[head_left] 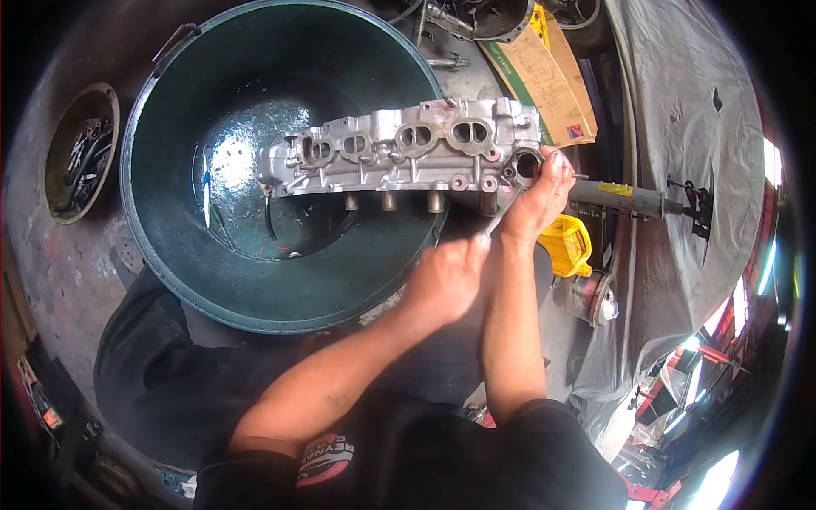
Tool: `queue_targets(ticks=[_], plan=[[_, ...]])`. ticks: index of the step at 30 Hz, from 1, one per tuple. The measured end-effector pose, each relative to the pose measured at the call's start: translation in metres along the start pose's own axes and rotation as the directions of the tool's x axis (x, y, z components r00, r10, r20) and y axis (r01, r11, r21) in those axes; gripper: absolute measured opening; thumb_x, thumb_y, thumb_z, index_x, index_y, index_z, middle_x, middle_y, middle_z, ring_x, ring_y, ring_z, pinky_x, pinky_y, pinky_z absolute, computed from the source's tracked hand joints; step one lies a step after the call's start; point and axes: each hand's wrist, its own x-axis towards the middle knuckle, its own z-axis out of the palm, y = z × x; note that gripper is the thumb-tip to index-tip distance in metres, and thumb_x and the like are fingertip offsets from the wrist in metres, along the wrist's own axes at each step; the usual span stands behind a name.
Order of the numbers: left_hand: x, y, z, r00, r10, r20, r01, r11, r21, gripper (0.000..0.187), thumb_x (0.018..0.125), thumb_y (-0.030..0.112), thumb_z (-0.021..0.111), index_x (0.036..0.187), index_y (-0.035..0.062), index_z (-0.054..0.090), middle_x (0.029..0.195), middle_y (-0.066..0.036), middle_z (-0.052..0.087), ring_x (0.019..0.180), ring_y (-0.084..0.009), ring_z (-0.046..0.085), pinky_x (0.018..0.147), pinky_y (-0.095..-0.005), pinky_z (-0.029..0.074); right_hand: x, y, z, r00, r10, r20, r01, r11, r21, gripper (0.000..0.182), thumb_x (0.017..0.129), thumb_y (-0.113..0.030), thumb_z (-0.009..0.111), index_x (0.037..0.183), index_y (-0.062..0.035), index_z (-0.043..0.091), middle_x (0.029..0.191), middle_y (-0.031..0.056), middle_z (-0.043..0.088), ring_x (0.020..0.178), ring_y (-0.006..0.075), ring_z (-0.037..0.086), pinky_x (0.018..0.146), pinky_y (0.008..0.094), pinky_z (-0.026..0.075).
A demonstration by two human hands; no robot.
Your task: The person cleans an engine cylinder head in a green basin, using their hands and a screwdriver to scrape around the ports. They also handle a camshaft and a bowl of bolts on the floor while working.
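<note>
A long silver engine cylinder head (382, 144) lies across the rim of a large dark green basin (280, 319), its right end beyond the rim. My right hand (540, 200) grips that right end, beside a round opening (527, 166). Below and to the left of it, my left hand (444, 280) is closed in a fist around a slim metal tool (501, 214). The tool slants up toward the edge of the round opening; its tip is too small to make out. Several oval ports face up along the metal part.
A small bowl (59, 200) of dark parts stands left of the basin. Cardboard (544, 85) lies at the upper right, with a grey cylinder (616, 197) and a yellow container (568, 246) below it. A grey cover (671, 280) hangs at the right.
</note>
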Motion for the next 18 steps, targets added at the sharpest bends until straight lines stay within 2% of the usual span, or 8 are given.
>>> queue_targets(ticks=[1,3,8,9,13,14,17,18], plan=[[-0.002,-0.003,0.005,0.998,0.059,-0.038,-0.06,0.997,-0.048,0.052,0.106,0.044,0.043,0.089,0.0013,0.066,0.088,-0.028,0.066,0.089,-0.0511,0.062,0.075,-0.0547,0.051,0.0,-0.002,0.003,1.0,0.004,-0.003,-0.004,1.0,0.008,0.026,0.104,-0.024,0.054,0.102,-0.0012,0.067,0.107,0.006,0.05,0.097,0.0144,0.05,0.088,0.0294,0.042],[0.01,-0.007,-0.01,1.0,0.013,0.007,-0.013,0.998,-0.054,0.052,0.106,0.044,0.044,0.089,0.0008,0.066,0.088,-0.028,0.066,0.091,-0.0511,0.062,0.076,-0.0545,0.05,0.002,0.003,0.002,1.0,-0.022,0.014,0.022,1.0,0.0,0.026,0.103,-0.025,0.055,0.103,-0.001,0.067,0.107,0.0056,0.049,0.097,0.0139,0.049,0.088,0.0288,0.042],[0.006,-0.003,-0.006,0.995,0.1,0.01,-0.1,0.994,0.039,0.05,0.106,0.041,0.045,0.086,0.0007,0.067,0.087,-0.028,0.066,0.088,-0.0504,0.063,0.076,-0.0563,0.05,0.004,0.007,0.003,0.999,-0.032,0.013,0.031,0.997,0.072,0.025,0.103,-0.022,0.055,0.104,0.0009,0.066,0.11,0.0067,0.048,0.1,0.0152,0.05,0.092,0.0303,0.042],[0.012,0.0,-0.014,0.998,0.066,-0.009,-0.066,0.997,-0.035,0.05,0.105,0.042,0.046,0.086,0.0012,0.068,0.087,-0.029,0.066,0.088,-0.0513,0.063,0.079,-0.0579,0.05,0.002,0.006,0.001,0.999,-0.034,0.017,0.032,0.995,0.095,0.025,0.103,-0.021,0.055,0.104,0.0011,0.065,0.11,0.0069,0.048,0.101,0.0155,0.051,0.093,0.0304,0.042],[0.001,0.006,-0.005,0.993,0.119,-0.024,-0.119,0.993,0.022,0.051,0.106,0.041,0.045,0.085,0.0007,0.067,0.089,-0.029,0.066,0.089,-0.0508,0.063,0.077,-0.0571,0.05,0.001,0.004,0.001,1.0,0.011,0.015,-0.013,0.991,0.134,0.025,0.102,-0.022,0.054,0.103,0.0003,0.066,0.112,0.0081,0.05,0.105,0.0169,0.05,0.097,0.0319,0.041],[0.004,0.002,-0.006,0.996,0.086,0.004,-0.086,0.996,0.038,0.05,0.106,0.04,0.045,0.085,0.0004,0.067,0.088,-0.029,0.066,0.089,-0.0511,0.062,0.077,-0.0573,0.05,0.003,0.007,-0.004,0.998,-0.056,0.042,0.055,0.998,0.007,0.026,0.103,-0.023,0.053,0.101,-0.001,0.066,0.111,0.0085,0.051,0.105,0.018,0.049,0.096,0.0326,0.039],[0.011,0.005,-0.014,0.999,0.033,-0.038,-0.033,0.999,-0.007,0.052,0.106,0.042,0.045,0.084,-0.0003,0.067,0.087,-0.03,0.066,0.088,-0.0519,0.062,0.077,-0.0579,0.049,0.003,0.005,-0.002,0.998,-0.062,0.028,0.063,0.998,-0.013,0.027,0.104,-0.024,0.052,0.1,-0.0018,0.067,0.11,0.0085,0.051,0.105,0.0186,0.049,0.095,0.0325,0.039],[0.005,0.005,-0.006,0.994,0.096,-0.061,-0.095,0.995,0.015,0.053,0.106,0.042,0.044,0.083,0.0,0.067,0.087,-0.03,0.066,0.087,-0.0517,0.062,0.076,-0.0576,0.049,0.003,0.003,-0.002,0.999,-0.045,0.029,0.045,0.999,-0.026,0.028,0.104,-0.025,0.052,0.102,-0.0018,0.067,0.11,0.0088,0.051,0.107,0.019,0.049,0.096,0.0322,0.038]])
